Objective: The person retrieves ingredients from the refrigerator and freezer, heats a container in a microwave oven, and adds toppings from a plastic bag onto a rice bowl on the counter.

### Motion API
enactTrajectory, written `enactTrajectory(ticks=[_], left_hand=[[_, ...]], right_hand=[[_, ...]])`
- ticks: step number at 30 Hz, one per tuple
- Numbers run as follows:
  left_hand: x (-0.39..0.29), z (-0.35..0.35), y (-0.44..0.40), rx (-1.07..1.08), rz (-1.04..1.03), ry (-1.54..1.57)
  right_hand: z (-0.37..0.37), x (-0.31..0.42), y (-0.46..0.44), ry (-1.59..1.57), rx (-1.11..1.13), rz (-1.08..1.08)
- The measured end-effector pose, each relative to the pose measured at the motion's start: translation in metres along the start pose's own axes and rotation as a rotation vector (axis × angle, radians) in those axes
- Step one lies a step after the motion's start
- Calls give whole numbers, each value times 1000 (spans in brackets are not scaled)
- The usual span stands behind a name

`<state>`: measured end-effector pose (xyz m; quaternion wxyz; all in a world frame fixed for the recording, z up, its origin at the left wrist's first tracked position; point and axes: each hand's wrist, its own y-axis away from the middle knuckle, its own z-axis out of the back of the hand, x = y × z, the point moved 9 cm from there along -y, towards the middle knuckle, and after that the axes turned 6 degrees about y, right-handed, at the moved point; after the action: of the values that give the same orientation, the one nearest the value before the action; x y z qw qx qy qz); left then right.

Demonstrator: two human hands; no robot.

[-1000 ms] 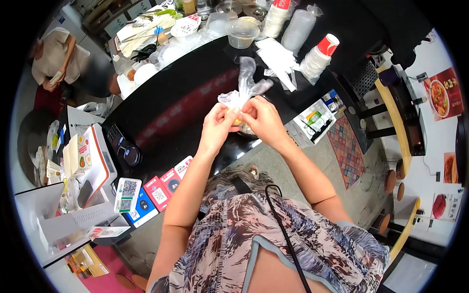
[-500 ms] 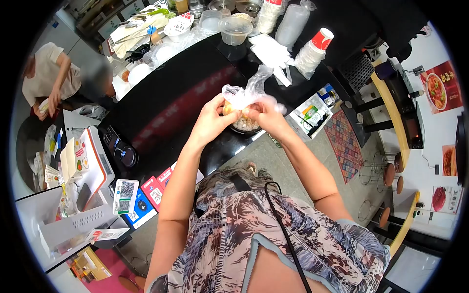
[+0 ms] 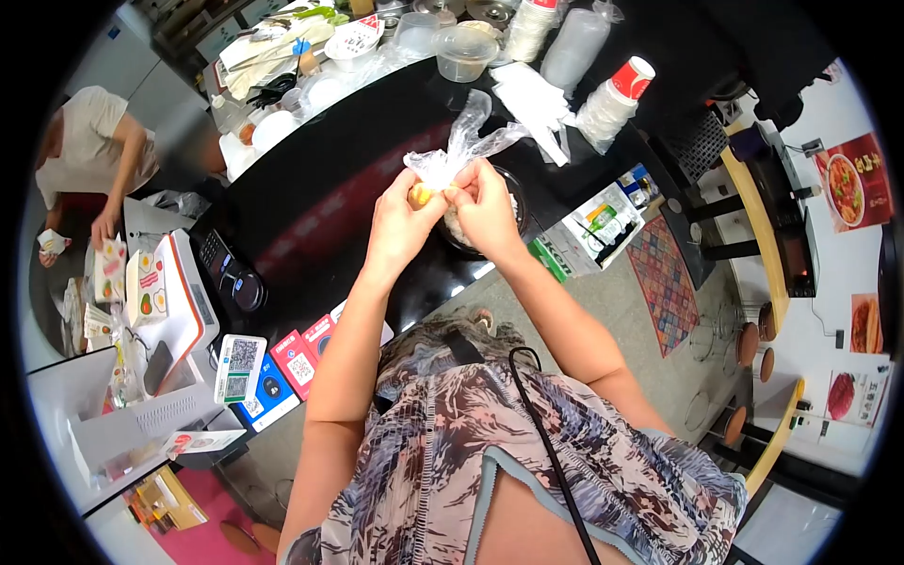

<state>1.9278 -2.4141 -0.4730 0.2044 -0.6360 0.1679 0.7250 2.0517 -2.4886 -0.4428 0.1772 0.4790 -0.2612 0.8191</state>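
Note:
Both my hands pinch a clear plastic bag (image 3: 459, 155) over the black counter, its handles sticking up beyond my fingers. My left hand (image 3: 400, 215) is closed on the bag's left side, where something yellow shows through. Close beside it, my right hand (image 3: 490, 209) is closed on the bag's right side, fingertips nearly meeting the left ones. Beneath and behind my right hand sits a round black bowl (image 3: 521, 202) with pale contents, partly hidden by the hand. What else the bag holds is covered by my fingers.
Stacked paper cups (image 3: 607, 108), white bags (image 3: 532, 104) and a clear tub (image 3: 463, 54) stand along the counter's far side. A card terminal (image 3: 240, 282) and QR code signs (image 3: 241, 363) are at left. Another person (image 3: 99, 151) is behind the counter. A white box (image 3: 595, 231) holds bottles at right.
My hands and the bag have shifted left, uncovering more of the black bowl. The other person's hand has reached down toward the printed boxes.

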Motion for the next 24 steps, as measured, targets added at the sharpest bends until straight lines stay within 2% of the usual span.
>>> enactTrajectory(ticks=[2,3,4,6,10,13,16,18,24], left_hand=[[4,9,0,26,17,49],[4,14,1,21,-7,73],[2,21,3,8,-4,71],[3,25,6,113,88,109],[1,47,12,-10,44,149],[6,59,15,-39,36,55],[15,61,14,16,84,202],[22,55,15,151,162,317],[28,48,16,225,257,497]], right_hand=[[-23,-19,-3,-330,168,-217],[-30,-20,-4,-402,210,-240],[-31,-13,-6,-405,223,-238],[-41,-12,-3,-424,322,-413],[-60,0,-2,-493,379,-446],[-77,1,0,-591,464,-428],[-87,-7,0,-698,575,-509],[-87,-10,0,-678,581,-540],[-94,-15,3,-845,761,-585]])
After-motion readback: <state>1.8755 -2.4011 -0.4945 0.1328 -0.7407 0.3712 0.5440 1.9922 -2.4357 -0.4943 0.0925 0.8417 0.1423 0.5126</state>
